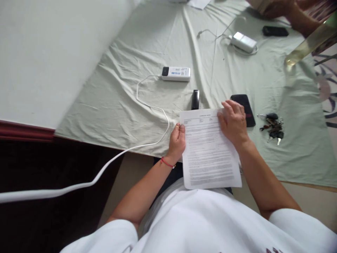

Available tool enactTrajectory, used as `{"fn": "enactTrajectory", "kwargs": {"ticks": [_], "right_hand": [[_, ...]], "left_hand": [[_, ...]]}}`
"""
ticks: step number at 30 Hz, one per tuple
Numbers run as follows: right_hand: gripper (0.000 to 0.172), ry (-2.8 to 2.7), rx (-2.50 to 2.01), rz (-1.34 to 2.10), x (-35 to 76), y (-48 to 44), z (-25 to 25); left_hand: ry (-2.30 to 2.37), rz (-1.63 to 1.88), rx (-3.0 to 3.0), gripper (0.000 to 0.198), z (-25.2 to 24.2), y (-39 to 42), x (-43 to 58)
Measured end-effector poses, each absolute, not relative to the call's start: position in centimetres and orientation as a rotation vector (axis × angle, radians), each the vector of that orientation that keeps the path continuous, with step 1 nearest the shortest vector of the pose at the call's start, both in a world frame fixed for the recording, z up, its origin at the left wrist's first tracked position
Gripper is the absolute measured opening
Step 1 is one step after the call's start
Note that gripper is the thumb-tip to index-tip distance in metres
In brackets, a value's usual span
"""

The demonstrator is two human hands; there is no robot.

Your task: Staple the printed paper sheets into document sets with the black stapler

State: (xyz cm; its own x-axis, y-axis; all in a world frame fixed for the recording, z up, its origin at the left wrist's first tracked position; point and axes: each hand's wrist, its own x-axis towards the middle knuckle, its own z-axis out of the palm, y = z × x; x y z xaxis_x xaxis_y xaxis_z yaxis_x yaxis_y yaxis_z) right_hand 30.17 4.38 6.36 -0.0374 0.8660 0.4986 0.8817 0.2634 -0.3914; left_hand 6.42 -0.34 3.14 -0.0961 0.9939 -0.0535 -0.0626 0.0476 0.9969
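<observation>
A printed sheet of paper (207, 151) lies over the near edge of the table, reaching toward my lap. My left hand (177, 138) pinches the sheet's left edge, fingers curled. My right hand (233, 119) rests on the sheet's top right corner with fingers bent, pressing it down. A black stapler (195, 99) lies just beyond the paper's top edge. A black phone (244, 109) lies right beside my right hand, partly hidden by it.
A pale green cloth (131, 102) covers the table. On it lie a white power bank (176, 73) with a white cable (147, 105), a bunch of keys (272, 126), a white charger (243, 41) and another black phone (275, 31). Another person's hand (279, 8) is at the far right.
</observation>
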Motion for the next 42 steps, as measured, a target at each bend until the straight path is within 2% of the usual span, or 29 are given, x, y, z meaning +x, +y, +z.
{"fn": "enactTrajectory", "kwargs": {"ticks": [3, 8, 12, 15, 18, 23, 27, 32, 39, 42], "right_hand": [[0.052, -1.72, -1.647, 0.181, 32.1, 3.3, 4.4], [0.064, -1.169, -1.527, 0.998, 32.2, 1.8, 5.6], [0.065, -0.866, -1.303, 1.326, 32.2, 1.2, 7.3], [0.057, -0.817, -1.335, 1.504, 32.7, 0.9, 7.1], [0.048, -0.775, -1.338, 1.534, 32.9, 0.5, 6.2], [0.046, -0.708, -1.265, 1.515, 32.1, 0.2, 5.7], [0.056, -0.684, -1.256, 1.581, 31.9, 0.0, 6.2], [0.067, -0.713, -1.292, 1.718, 32.0, 0.1, 7.0], [0.053, -0.746, -1.348, 1.558, 32.1, 1.3, 6.4], [0.056, -0.941, -1.415, 1.425, 32.6, 1.7, 5.6]], "left_hand": [[1.275, 1.287, 1.124, 0.046, 3.4, -0.5, 6.6], [1.306, 1.289, 1.201, 0.047, 4.1, -0.8, 6.8], [1.33, 1.299, 1.183, 0.048, 4.1, -0.8, 6.6], [1.32, 1.295, 1.181, 0.05, 3.9, -0.8, 6.7], [1.165, 1.297, 1.045, 0.05, 4.0, -0.6, 6.9], [0.96, 1.154, 0.758, 0.07, 5.0, 0.1, 6.5], [0.929, 0.967, 0.733, 0.062, 5.6, 0.3, 5.6], [0.921, 0.899, 0.805, 0.055, 5.4, 0.1, 5.2], [0.986, 0.88, 0.804, 0.058, 5.3, 0.3, 5.4], [0.978, 0.862, 0.812, 0.059, 5.2, 0.3, 5.3]]}}
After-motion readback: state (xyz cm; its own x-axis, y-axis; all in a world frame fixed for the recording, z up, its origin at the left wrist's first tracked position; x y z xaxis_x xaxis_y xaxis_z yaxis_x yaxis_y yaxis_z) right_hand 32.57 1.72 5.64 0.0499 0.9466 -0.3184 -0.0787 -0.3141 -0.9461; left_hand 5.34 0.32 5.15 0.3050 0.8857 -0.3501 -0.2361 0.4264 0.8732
